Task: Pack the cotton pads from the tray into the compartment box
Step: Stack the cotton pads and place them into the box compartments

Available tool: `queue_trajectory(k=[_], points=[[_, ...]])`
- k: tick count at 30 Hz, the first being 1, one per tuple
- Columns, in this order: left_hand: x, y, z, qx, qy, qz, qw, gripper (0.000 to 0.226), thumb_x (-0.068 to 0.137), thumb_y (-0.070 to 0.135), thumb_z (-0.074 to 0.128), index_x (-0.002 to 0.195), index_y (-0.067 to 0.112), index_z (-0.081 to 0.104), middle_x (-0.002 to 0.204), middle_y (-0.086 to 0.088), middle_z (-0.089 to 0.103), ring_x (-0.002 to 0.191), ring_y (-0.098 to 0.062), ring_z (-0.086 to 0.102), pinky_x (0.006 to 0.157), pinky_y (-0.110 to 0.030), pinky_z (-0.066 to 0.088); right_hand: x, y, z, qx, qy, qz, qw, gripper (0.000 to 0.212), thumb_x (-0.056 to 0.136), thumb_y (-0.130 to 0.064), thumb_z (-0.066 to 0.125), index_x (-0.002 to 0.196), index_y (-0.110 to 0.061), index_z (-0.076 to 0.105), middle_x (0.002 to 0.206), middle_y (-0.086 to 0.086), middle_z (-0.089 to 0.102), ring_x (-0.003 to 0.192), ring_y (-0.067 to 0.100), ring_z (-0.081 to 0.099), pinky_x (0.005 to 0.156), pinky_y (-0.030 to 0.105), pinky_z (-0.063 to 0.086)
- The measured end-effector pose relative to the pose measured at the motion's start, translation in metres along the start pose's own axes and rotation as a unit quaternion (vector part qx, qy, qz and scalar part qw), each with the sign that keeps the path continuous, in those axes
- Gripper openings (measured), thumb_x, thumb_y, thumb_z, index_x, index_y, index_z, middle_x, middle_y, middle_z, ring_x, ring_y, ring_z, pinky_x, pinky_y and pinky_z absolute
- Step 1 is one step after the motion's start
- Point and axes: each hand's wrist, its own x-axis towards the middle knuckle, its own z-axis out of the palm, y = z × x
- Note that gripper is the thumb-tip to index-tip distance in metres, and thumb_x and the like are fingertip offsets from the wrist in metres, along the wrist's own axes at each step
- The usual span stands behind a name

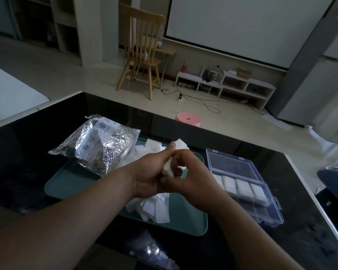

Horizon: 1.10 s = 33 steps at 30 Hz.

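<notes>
Head view, and starting at the left, a crumpled foil bag (95, 145) lies across the far left corner of the teal tray (66, 186). Loose cotton pads (154, 209) are scattered over the tray's middle, so there's plenty left to pack. Over the tray the two hands meet. The left hand (148, 178) has its fingers curled round a small stack of cotton pads (167, 169), thumb pointing up. The right hand (193, 180) comes in against it, fingertips bent and pinching the same stack from the other side. It looks like the gather-and-square step, getting the edges even before loading. Off to the right, just beside the tray, sits the clear compartment box (265, 213) with its lid (232, 164) thrown back. The far row is packed white with pads; the near row looks bare. The next move calls for carrying the stack right, keeping it pinched tight so it doesn't fan out, and dropping it edge-first into an unfilled slot.
</notes>
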Motion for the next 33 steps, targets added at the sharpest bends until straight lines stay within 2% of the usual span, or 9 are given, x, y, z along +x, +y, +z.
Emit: queue_trajectory(k=[3, 7, 9, 11, 13, 16, 21, 28, 33], points=[[0.004, -0.003, -0.002, -0.008, 0.008, -0.006, 1.000, 0.061, 0.102, 0.066, 0.038, 0.095, 0.021, 0.078, 0.083, -0.005, 0.049, 0.072, -0.016, 0.043, 0.073, -0.030, 0.049, -0.001, 0.000, 0.000, -0.002, -0.004, 0.013, 1.000, 0.036, 0.079, -0.030, 0.085, 0.096, -0.028, 0.053, 0.109, -0.012, 0.063, 0.099, 0.004, 0.059, 0.078, 0.015, 0.049], [0.007, -0.007, -0.001, -0.022, 0.005, -0.005, 1.000, 0.057, 0.102, 0.064, 0.042, 0.112, 0.018, 0.075, 0.098, -0.008, 0.058, 0.090, -0.019, 0.053, 0.086, -0.035, 0.051, -0.004, -0.003, -0.001, 0.014, -0.003, 0.024, 1.000, 0.037, 0.081, -0.023, 0.085, 0.098, -0.018, 0.052, 0.106, -0.004, 0.064, 0.090, 0.004, 0.059, 0.074, 0.015, 0.050], [0.006, -0.005, 0.002, -0.037, 0.010, 0.000, 0.999, 0.049, 0.102, 0.058, 0.048, 0.112, 0.017, 0.071, 0.093, -0.007, 0.059, 0.084, -0.017, 0.055, 0.084, -0.032, 0.048, -0.003, -0.003, -0.003, 0.012, -0.007, 0.024, 1.000, 0.037, 0.081, -0.029, 0.085, 0.099, -0.021, 0.054, 0.106, -0.009, 0.064, 0.091, 0.003, 0.060, 0.074, 0.017, 0.049], [0.004, 0.004, 0.002, -0.063, 0.032, 0.022, 0.997, 0.037, 0.101, 0.050, 0.056, 0.109, 0.015, 0.065, 0.079, -0.004, 0.052, 0.062, -0.010, 0.052, 0.069, -0.025, 0.048, 0.000, -0.002, -0.008, 0.055, 0.004, 0.032, 0.998, 0.037, 0.082, -0.048, 0.081, 0.104, -0.029, 0.058, 0.111, -0.019, 0.066, 0.099, -0.005, 0.061, 0.080, 0.014, 0.049], [0.002, 0.016, -0.004, -0.099, 0.102, 0.047, 0.989, 0.027, 0.097, 0.039, 0.066, 0.102, 0.012, 0.061, 0.070, -0.003, 0.050, 0.050, -0.007, 0.047, 0.046, -0.017, 0.047, 0.006, 0.004, -0.012, 0.092, 0.058, 0.064, 0.992, 0.032, 0.089, -0.057, 0.071, 0.109, -0.034, 0.062, 0.112, -0.019, 0.069, 0.103, -0.003, 0.065, 0.087, 0.023, 0.051], [0.000, 0.027, -0.021, -0.124, 0.203, 0.084, 0.968, 0.013, 0.096, 0.017, 0.068, 0.101, 0.014, 0.056, 0.070, -0.003, 0.047, 0.048, -0.008, 0.041, 0.034, -0.014, 0.031, 0.012, 0.019, -0.016, 0.025, 0.114, 0.139, 0.983, 0.012, 0.101, -0.039, 0.063, 0.102, -0.028, 0.065, 0.094, -0.008, 0.070, 0.084, 0.011, 0.066, 0.072, 0.028, 0.051], [-0.007, 0.024, -0.030, -0.108, 0.242, 0.092, 0.960, 0.009, 0.100, 0.007, 0.054, 0.099, 0.013, 0.060, 0.074, -0.005, 0.052, 0.049, -0.010, 0.040, 0.034, -0.016, 0.027, 0.013, 0.040, 0.004, -0.147, -0.018, 0.152, 0.977, 0.013, 0.102, -0.030, 0.060, 0.110, -0.028, 0.069, 0.098, -0.011, 0.069, 0.085, 0.008, 0.065, 0.080, 0.033, 0.058], [-0.005, 0.027, -0.033, -0.079, 0.245, 0.089, 0.962, 0.007, 0.096, 0.010, 0.061, 0.103, 0.012, 0.061, 0.075, -0.005, 0.057, 0.051, -0.011, 0.043, 0.036, -0.017, 0.028, 0.012, 0.019, 0.030, -0.135, -0.125, 0.060, 0.981, 0.059, 0.082, -0.070, 0.072, 0.126, -0.033, 0.058, 0.117, -0.014, 0.058, 0.105, 0.006, 0.058, 0.090, 0.031, 0.053], [-0.005, 0.027, -0.029, -0.071, 0.242, 0.079, 0.964, 0.011, 0.097, 0.011, 0.061, 0.107, 0.012, 0.060, 0.075, -0.004, 0.058, 0.049, -0.011, 0.045, 0.036, -0.018, 0.029, 0.012, 0.023, 0.040, -0.175, -0.119, 0.065, 0.975, 0.033, 0.092, -0.055, 0.068, 0.115, -0.031, 0.061, 0.113, -0.013, 0.064, 0.100, 0.011, 0.063, 0.088, 0.036, 0.055]])
